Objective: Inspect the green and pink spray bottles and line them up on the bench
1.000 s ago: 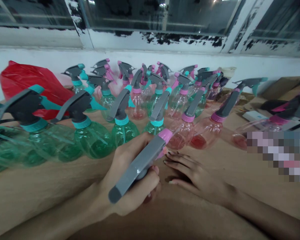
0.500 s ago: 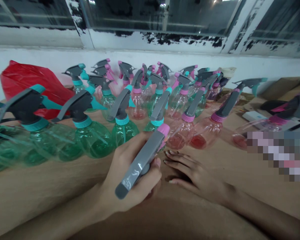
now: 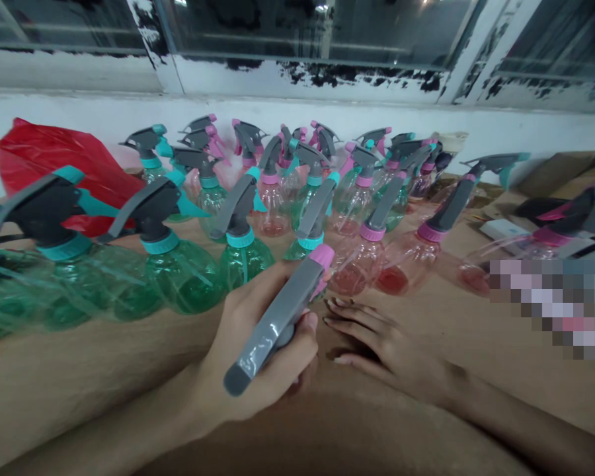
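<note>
**Sprayer gripped, other hand flat**

Your left hand (image 3: 258, 344) is wrapped tight around a grey sprayer (image 3: 277, 320), pink nozzle tilted up toward the bottles (image 3: 242, 254) beyond. Your right hand (image 3: 377, 344) lies spread on the table (image 3: 79, 377), just beside, steadying you.

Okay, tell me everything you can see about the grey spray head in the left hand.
The spray head is a long grey plastic trigger piece with a pink collar at its far end and a darker grey tip nearest the camera. It lies tilted, tip low and near, collar raised toward the rows of bottles. The left hand wraps around its middle, thumb against its side. No bottle shows attached to it. The right hand lies flat on the table just beside it, apart.
</note>
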A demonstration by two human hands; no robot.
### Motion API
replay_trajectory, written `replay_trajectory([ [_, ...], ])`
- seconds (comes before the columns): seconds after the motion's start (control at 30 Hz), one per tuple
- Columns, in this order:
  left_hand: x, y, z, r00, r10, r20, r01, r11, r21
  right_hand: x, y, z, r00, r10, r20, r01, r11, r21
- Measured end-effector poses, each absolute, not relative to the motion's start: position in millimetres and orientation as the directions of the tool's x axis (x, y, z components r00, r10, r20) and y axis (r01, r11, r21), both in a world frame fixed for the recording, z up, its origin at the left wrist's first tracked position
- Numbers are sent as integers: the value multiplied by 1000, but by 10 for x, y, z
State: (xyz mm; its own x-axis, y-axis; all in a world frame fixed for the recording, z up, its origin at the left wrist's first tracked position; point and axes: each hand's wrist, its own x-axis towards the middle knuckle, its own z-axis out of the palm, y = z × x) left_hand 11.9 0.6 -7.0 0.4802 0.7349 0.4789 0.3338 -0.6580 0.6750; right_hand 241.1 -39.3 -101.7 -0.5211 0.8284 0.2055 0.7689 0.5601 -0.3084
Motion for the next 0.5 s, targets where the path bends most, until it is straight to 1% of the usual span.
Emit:
replay_trajectory([
  [0.2, 133, 5, -67, 476, 742, 471, 320, -646, 693, 2406, -390, -1014, -508, 836, 206, 761, 548, -346],
  [0.37, 137, 14, -80, 465, 742, 483, 340, -653, 677, 2413, -386, -1010, -522, 834, 182, 767, 552, -328],
  [0.5, 125, 16, -80, 482, 747, 459, 325, -638, 698, 2418, -384, -1016, -519, 834, 186, 768, 551, -328],
])
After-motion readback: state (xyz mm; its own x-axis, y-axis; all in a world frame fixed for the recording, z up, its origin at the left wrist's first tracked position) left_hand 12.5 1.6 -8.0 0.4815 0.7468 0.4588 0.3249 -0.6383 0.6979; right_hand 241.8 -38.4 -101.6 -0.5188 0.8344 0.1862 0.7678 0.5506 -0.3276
